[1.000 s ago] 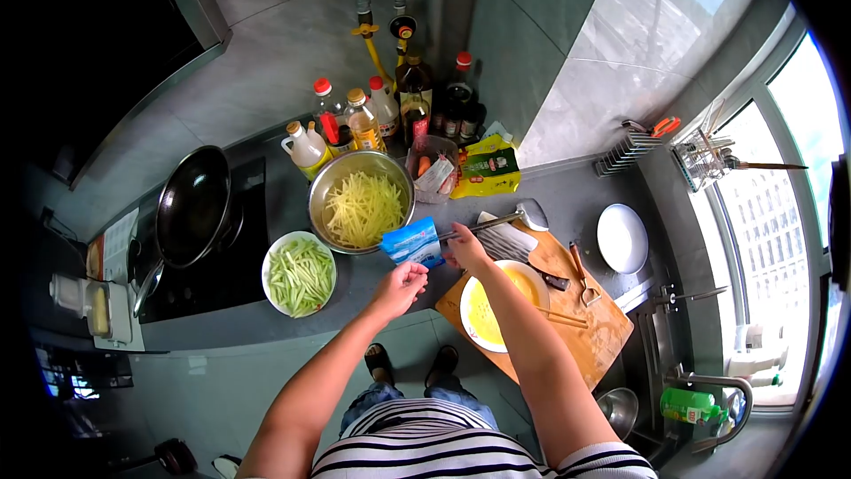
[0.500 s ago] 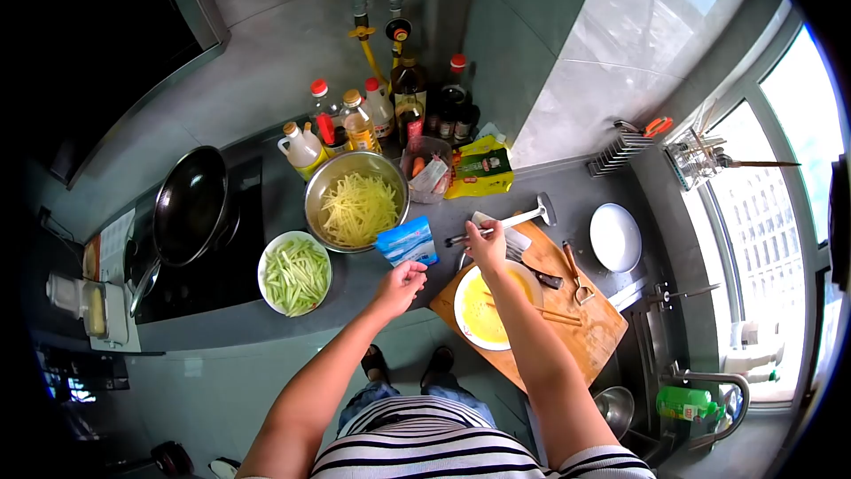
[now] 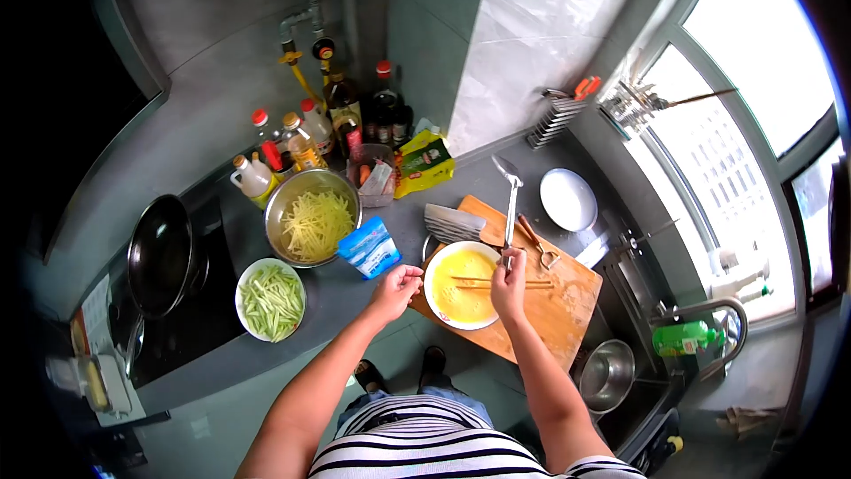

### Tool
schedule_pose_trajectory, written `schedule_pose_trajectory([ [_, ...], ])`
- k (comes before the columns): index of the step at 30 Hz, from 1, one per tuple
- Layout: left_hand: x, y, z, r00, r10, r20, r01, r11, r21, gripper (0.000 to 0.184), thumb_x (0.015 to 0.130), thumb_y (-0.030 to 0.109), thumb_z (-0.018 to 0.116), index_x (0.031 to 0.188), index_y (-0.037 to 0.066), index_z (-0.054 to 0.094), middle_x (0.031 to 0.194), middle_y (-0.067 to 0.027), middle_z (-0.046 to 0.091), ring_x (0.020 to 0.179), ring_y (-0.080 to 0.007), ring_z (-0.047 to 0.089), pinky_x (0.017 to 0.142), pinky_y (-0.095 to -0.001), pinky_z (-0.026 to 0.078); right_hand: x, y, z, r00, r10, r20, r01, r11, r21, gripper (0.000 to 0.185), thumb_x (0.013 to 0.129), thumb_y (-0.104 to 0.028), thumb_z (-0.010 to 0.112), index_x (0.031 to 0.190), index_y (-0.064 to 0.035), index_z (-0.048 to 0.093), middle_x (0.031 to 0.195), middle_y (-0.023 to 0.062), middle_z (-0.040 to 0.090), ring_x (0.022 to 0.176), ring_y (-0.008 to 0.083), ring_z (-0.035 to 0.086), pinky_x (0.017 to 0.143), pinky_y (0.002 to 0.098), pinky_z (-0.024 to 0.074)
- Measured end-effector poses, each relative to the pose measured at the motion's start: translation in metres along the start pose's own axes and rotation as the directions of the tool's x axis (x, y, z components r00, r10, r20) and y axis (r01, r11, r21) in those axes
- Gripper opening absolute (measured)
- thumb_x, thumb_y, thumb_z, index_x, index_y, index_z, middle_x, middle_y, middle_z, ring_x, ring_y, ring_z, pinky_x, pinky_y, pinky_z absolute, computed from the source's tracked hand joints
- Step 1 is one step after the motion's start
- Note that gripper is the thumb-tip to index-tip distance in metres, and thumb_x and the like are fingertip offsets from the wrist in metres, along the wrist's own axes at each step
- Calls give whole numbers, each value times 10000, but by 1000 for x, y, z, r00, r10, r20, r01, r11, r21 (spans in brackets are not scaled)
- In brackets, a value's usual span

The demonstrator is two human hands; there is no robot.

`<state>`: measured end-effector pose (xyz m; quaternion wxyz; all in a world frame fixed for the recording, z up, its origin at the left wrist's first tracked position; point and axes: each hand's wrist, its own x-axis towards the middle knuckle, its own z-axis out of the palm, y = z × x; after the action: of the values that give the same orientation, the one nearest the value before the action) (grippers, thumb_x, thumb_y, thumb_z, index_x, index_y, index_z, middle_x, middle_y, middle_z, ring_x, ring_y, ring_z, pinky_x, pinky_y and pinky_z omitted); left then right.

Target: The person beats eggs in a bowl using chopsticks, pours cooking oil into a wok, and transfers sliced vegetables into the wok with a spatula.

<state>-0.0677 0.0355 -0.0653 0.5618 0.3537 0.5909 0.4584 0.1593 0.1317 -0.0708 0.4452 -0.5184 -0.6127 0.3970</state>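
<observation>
My right hand [image 3: 508, 284] is closed around the handle of a long metal spatula [image 3: 511, 204], its head pointing away from me over the counter. Beneath that hand, a white bowl of beaten egg [image 3: 456, 275] rests on the wooden cutting board [image 3: 567, 302], with chopsticks [image 3: 479, 284] lying across it. My left hand [image 3: 396, 293] hovers just left of the egg bowl, thumb and fingertips pinched together; whatever may be between them is hidden. A blue packet [image 3: 369, 249] stands on the counter just beyond it, apart from the fingers.
Left are a steel bowl of pale shreds [image 3: 315, 218], a bowl of green strips [image 3: 270, 299] and a black wok [image 3: 161, 253]. Behind stand several bottles [image 3: 301, 142]. A cleaver [image 3: 454, 222], a peeler [image 3: 542, 249] and a white plate [image 3: 568, 200] lie near the board; the sink holds a pot [image 3: 607, 375].
My right hand has come back toward me, swinging the spatula from lying sideways to pointing away. My left hand has moved away from the blue packet. The view has turned right.
</observation>
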Motion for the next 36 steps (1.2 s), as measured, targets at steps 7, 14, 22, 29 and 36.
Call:
schedule_pose_trajectory([
  [7,8,6,54,968,56,244,-80,992,93,216,901,122,553,1100,41,573,916,-29,624,801,-81,594,650,-226,469,-55,7,-84,967,23,-255,-30,999,-21,488,922,-2,456,1384,-67,312,766,27,497,614,97,418,562,249,371],
  [14,3,10,121,901,14,434,-72,991,117,205,903,97,539,1092,26,571,965,-48,618,831,-102,594,724,-237,480,-135,20,-159,873,86,-479,-279,895,-347,446,894,-52,502,1331,-15,423,968,199,642,833,295,639,730,352,476],
  [22,-5,3,162,800,-70,596,-60,979,197,218,929,165,530,1130,84,555,979,-6,598,852,-70,550,719,-228,459,-185,45,-183,894,147,-424,-323,866,-382,463,866,-49,531,1319,-14,442,1123,255,595,1036,351,605,872,355,467],
  [29,-5,-1,163,809,-80,582,-41,981,192,217,927,175,536,1129,99,556,996,-8,603,874,-75,562,729,-233,463,-168,49,-173,899,204,-387,-367,832,-416,492,849,-89,570,1318,-26,433,1092,258,600,989,389,599,835,400,476],
  [36,-5,1,165,835,-115,539,-18,972,234,213,927,174,536,1125,99,559,987,-5,607,862,-73,569,726,-231,463,-137,60,-162,862,480,-161,-463,620,-633,600,807,-209,632,1336,-69,384,992,218,641,947,374,610,799,450,480],
])
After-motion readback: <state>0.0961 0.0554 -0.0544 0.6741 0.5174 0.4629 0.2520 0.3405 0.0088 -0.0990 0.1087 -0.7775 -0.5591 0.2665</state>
